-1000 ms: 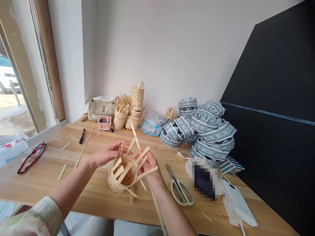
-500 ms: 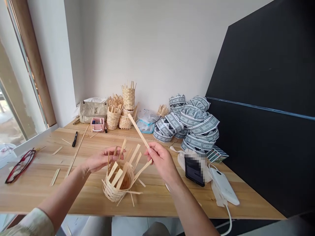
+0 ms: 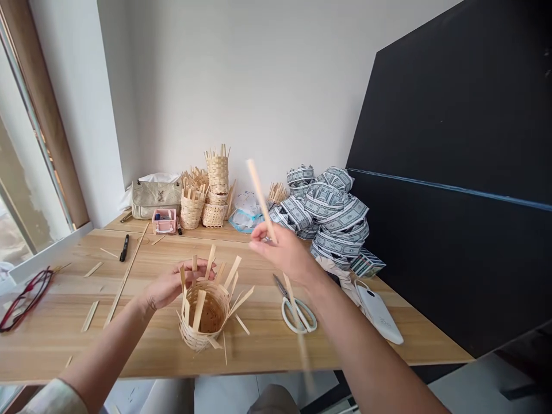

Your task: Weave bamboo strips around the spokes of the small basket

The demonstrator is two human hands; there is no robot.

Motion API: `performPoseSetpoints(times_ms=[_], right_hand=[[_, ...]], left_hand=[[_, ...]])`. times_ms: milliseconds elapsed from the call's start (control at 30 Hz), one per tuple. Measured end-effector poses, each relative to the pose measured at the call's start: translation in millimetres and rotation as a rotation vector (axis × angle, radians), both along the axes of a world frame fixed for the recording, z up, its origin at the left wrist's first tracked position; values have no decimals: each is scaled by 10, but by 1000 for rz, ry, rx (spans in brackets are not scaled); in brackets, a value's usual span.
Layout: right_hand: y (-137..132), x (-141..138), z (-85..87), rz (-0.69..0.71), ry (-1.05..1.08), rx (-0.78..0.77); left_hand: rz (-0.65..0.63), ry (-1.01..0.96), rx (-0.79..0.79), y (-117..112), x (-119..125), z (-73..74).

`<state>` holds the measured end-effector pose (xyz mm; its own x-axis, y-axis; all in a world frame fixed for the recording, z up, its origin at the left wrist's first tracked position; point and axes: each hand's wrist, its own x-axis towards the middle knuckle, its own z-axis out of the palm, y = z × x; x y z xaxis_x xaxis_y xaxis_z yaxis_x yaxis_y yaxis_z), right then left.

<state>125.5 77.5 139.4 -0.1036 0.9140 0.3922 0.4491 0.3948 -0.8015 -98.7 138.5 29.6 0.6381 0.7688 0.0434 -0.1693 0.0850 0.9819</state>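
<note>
A small half-woven bamboo basket point(image 3: 203, 315) stands on the wooden table point(image 3: 129, 339), loose strip ends sticking up from its rim. My left hand point(image 3: 166, 286) holds the basket's far left rim, fingers curled on the upright strips. My right hand point(image 3: 282, 252) is raised above and to the right of the basket, pinched on a long bamboo strip point(image 3: 261, 198) that runs up past my fingers and down towards the table edge; the strip is blurred by motion.
Scissors point(image 3: 295, 307) lie right of the basket, a white power bank point(image 3: 379, 310) further right. Finished baskets point(image 3: 207, 195), a beige bag point(image 3: 156, 196), a pink box point(image 3: 164, 221) and patterned paper rolls point(image 3: 332, 215) line the back. Red glasses point(image 3: 23, 299), a black marker point(image 3: 124, 247) and loose strips lie at left.
My right hand left the basket rim, pulled a long strip free and rose up and to the right with it. My left hand stayed on the basket. The view shifted right.
</note>
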Motion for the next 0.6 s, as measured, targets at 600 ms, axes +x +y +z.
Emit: performPoseSetpoints(times_ms=[600], right_hand=[[419,-241,147,266,-867,-278]], left_hand=[[-21,-19,96,-64,77,44]])
